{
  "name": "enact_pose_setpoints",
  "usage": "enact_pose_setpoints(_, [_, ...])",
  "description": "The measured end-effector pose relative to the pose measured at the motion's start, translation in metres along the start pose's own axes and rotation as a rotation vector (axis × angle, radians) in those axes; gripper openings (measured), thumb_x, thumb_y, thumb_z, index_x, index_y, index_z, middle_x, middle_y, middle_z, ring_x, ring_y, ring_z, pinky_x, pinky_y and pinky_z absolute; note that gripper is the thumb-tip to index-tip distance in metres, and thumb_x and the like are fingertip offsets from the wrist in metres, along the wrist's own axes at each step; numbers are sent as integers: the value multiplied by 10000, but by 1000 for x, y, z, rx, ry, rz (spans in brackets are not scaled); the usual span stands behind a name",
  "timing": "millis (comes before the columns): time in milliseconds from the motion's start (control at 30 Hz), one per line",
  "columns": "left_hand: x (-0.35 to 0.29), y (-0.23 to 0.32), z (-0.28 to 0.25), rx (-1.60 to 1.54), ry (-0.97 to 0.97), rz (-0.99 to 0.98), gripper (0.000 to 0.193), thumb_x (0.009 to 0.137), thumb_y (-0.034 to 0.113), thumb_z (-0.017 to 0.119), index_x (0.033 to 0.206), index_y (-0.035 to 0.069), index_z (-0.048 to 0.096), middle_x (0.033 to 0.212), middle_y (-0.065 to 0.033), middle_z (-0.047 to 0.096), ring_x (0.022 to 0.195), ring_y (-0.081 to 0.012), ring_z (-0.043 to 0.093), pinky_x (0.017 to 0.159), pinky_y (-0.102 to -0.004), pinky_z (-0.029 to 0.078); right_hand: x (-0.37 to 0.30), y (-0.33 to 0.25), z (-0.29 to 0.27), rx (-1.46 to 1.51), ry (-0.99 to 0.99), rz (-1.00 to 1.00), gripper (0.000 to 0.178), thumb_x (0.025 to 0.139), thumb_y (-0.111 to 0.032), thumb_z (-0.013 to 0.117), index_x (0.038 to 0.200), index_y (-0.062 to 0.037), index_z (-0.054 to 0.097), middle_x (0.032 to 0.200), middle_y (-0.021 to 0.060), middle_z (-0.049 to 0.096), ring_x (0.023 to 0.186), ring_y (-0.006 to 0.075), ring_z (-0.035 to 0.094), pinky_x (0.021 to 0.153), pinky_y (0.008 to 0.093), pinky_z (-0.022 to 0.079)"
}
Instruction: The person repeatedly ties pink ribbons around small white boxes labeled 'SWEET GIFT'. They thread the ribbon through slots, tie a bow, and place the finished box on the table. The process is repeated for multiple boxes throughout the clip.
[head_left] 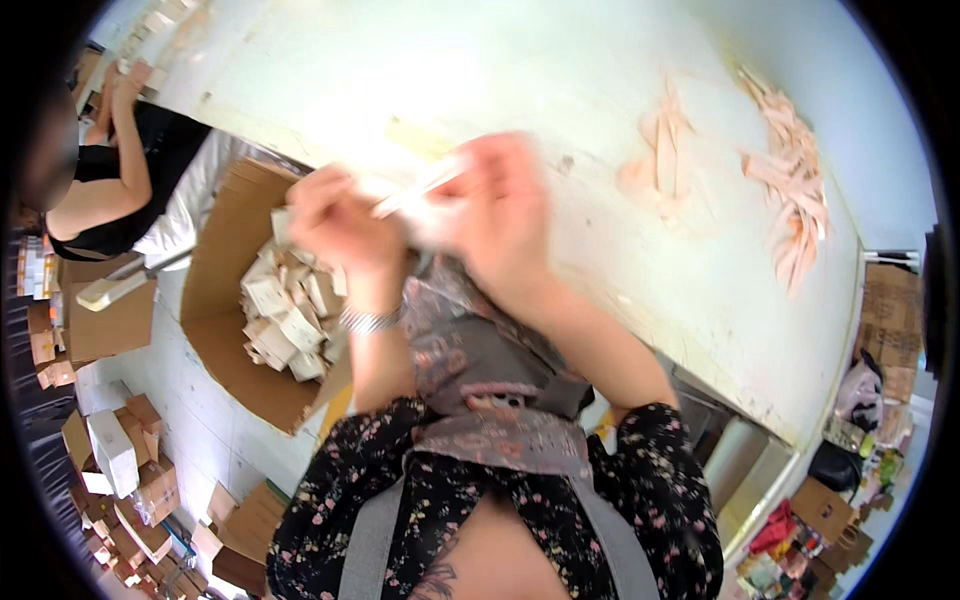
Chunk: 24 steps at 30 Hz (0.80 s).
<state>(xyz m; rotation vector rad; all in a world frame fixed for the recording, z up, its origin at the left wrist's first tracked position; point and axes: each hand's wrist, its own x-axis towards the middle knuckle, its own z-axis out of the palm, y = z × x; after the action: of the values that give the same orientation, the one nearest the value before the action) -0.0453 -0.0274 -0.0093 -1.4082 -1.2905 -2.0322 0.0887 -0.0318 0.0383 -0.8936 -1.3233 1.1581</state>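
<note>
Both my hands are raised together at the near edge of the white table, blurred by motion. My left hand (345, 222), with a silver band at the wrist, has its fingers curled in at the left end of a pale, flat, whitish piece (428, 192). From the other side, my right hand (505, 205) closes its fingers on the same piece. A thin white edge of it stands out between the hands. Its kind is too smeared to make out.
Peach-coloured strips lie in a small bunch (668, 150) and a longer heap (790, 170) on the white table (600, 60). A big cardboard box (215, 290) with small pale cartons (290, 315) stands left. Beyond it, a co-worker's arm (125, 150) reaches the table.
</note>
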Motion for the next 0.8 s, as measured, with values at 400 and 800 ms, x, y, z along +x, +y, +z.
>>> enact_pose_setpoints(400, [48, -18, -153, 687, -460, -457, 387, 876, 16, 512, 1259, -34, 484, 1271, -171, 530, 1189, -302, 495, 1020, -381, 363, 380, 70, 81, -1000, -104, -62, 543, 832, -161, 528, 1337, -62, 352, 895, 134, 678, 809, 291, 669, 691, 404, 527])
enact_pose_setpoints(800, [73, -41, -11, 224, -687, -355, 275, 851, -45, 532, 1120, -11, 579, 1221, -163, 562, 1151, -319, 527, 965, -388, 424, 333, 76, -18, -1314, -87, -341, 542, 738, -507, 677, 983, -37, 564, 871, 122, 649, 794, 314, 645, 655, 374, 510])
